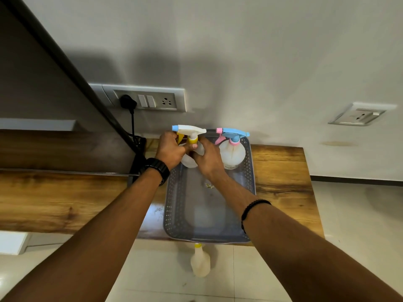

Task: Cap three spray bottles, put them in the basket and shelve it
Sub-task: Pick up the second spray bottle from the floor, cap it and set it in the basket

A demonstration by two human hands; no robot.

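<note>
Both hands meet in the middle of the frame, over the far end of a grey basket [174,205]. The left hand [171,149] is curled tight around the yellow collar of a spray head [189,130] that is white with a blue tip. The right hand [208,159] is wrapped around the pale bottle [189,162] under that spray head and holds it up straight. The fingers hide most of the bottle's neck. Just to the right, a second bottle [232,153] stands in the basket's far right corner, and it has a blue and pink spray head on top. The basket sits on a wooden table [281,171] by the wall. Low in the frame, a third bottle [200,261] with no spray head stands on the pale floor, just past the basket's near edge. A switch board [150,100] with a black plug is on the wall, upper left of the hands.
</note>
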